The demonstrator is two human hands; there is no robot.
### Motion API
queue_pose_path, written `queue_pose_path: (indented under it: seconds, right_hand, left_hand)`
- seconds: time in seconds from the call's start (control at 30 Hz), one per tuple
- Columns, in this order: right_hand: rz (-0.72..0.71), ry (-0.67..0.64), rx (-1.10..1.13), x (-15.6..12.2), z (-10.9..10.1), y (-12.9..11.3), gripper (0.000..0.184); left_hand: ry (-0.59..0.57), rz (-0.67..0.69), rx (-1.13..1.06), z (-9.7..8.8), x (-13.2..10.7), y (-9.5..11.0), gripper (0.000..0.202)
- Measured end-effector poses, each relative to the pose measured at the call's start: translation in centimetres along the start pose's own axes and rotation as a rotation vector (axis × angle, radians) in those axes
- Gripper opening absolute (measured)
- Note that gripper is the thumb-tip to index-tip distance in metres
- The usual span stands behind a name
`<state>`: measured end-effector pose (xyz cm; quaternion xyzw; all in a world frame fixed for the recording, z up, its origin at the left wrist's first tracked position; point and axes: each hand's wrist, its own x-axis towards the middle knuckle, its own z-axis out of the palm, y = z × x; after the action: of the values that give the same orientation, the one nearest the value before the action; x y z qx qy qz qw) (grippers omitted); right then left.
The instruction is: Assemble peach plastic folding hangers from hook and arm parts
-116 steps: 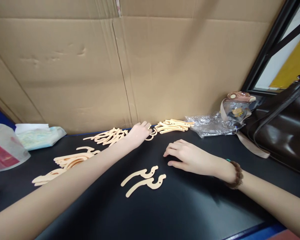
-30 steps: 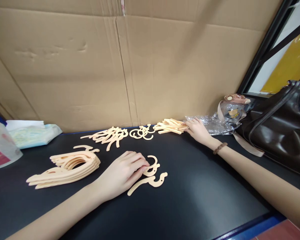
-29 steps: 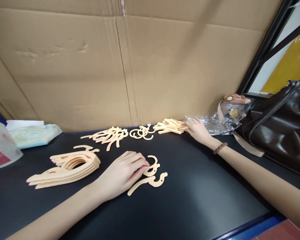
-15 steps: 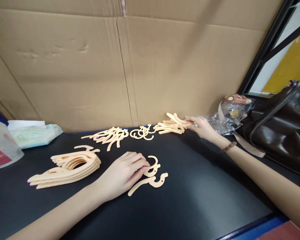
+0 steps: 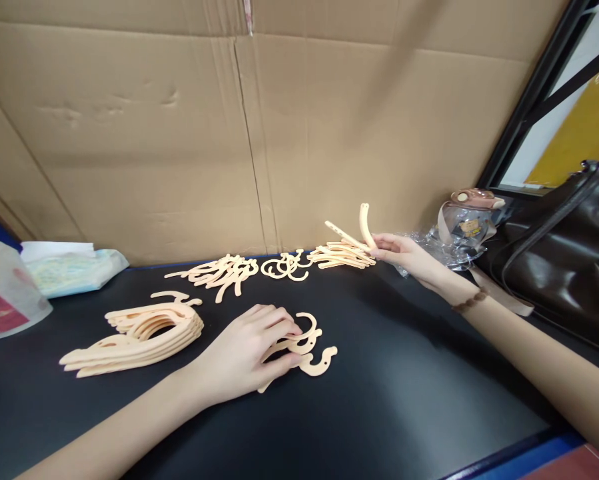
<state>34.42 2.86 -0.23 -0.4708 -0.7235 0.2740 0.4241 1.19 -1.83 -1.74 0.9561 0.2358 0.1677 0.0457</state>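
My left hand lies on the black table, its curled fingers over a cream plastic hanger hook piece and its thumb on another hooked hanger piece just below. Part of both is hidden under the fingers. My right hand pinches cream hanger arms, one curved and upright, the other slanting left. They are raised over a pile of similar hanger arms. To the left of my left hand sits a stack of folded hangers.
Along the cardboard wall lie a pile of curved arms and a cluster of hooks. A tissue pack and plastic cup stand left. At right are a clear bottle and dark bag.
My right hand has lifted the hanger arms off the pile and they now tilt apart. My left thumb has moved down onto the lower hooked piece.
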Motion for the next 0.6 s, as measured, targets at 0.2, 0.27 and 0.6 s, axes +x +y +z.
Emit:
queue_pose_path:
  seconds: [0.2,0.27,0.6]
  right_hand:
    - [0.003,-0.357,0.101,-1.4,4.1,-2.1,0.029]
    - [0.006,-0.454,0.098,-2.0,5.1,-3.0,0.026]
    - [0.012,-0.548,0.118,-3.0,6.5,-3.7,0.024]
  left_hand:
    - [0.025,0.017,-0.008,0.1,-0.3,0.1,0.016]
    - [0.061,0.018,0.027,0.2,-0.5,0.0,0.020]
    - [-0.021,-0.122,-0.058,0.1,-0.4,0.0,0.035]
